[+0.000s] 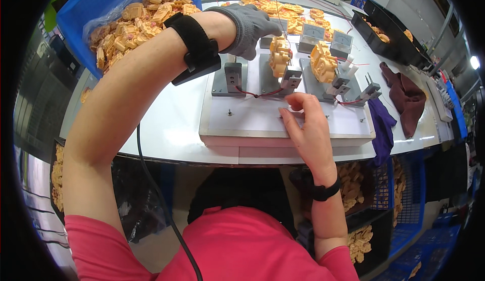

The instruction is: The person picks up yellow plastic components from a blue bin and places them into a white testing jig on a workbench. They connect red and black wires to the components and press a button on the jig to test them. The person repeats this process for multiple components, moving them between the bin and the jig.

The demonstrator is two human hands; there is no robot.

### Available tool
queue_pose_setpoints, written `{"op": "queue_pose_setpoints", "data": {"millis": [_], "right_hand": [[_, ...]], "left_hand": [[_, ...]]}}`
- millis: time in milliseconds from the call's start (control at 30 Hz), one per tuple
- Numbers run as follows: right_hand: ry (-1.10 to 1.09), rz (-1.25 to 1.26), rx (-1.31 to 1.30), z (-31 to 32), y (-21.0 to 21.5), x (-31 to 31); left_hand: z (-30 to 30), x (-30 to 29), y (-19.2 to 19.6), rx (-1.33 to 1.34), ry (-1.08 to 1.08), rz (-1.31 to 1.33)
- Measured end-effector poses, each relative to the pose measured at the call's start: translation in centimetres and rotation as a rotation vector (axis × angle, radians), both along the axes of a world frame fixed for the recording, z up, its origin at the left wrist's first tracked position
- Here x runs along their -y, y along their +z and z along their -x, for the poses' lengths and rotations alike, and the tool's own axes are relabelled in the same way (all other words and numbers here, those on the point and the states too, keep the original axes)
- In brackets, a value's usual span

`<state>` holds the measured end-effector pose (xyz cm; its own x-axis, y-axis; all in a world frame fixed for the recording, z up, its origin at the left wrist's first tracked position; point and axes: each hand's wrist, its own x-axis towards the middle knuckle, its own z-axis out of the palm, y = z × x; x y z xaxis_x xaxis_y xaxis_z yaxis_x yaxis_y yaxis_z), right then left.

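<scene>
My left hand (251, 27), in a grey knitted glove, reaches over the back of the white test board (252, 122). Its fingers stretch toward the meters, thumb pointing down, with nothing visible in them. Below it is a grey fixture with a dark terminal block (233, 75). A yellow plastic gear-like part (279, 56) stands upright in the middle fixture, another yellow part (323, 62) in the right one. My bare right hand (309, 129) is at the board's front, thumb and index finger curved with a gap between them. The thumb tip is at a small switch, mostly hidden.
Behind the fixtures stand analog meters (311, 34) before a spread of yellow parts (288, 13). A blue crate (76, 20) of similar parts is at left. At right lie a black tray (384, 38), a brown cloth (406, 96) and a purple cloth (382, 129).
</scene>
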<state>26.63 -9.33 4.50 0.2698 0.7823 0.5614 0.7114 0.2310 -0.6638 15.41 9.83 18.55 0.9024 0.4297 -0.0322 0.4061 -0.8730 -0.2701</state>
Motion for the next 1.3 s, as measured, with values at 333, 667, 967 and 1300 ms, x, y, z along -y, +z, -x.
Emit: {"op": "queue_pose_setpoints", "data": {"millis": [333, 667, 967, 1300], "right_hand": [[0.001, -0.066, -0.292, -0.1, -0.1, 0.0], [0.111, -0.122, -0.368, 0.7, 0.6, -1.8], [0.067, -0.200, -0.408, 0.5, 0.8, -1.5], [0.106, -0.286, -0.325, 0.7, 0.1, -2.7]], "left_hand": [[-0.4, 0.8, 0.2, 0.025, -0.016, 0.023], [-2.7, 2.5, -0.2, -0.044, -0.125, 0.064], [-4.3, 2.3, -1.4, -0.071, -0.321, -0.031], [0.2, 4.8, 4.6, 0.384, -0.496, 0.101]]}}
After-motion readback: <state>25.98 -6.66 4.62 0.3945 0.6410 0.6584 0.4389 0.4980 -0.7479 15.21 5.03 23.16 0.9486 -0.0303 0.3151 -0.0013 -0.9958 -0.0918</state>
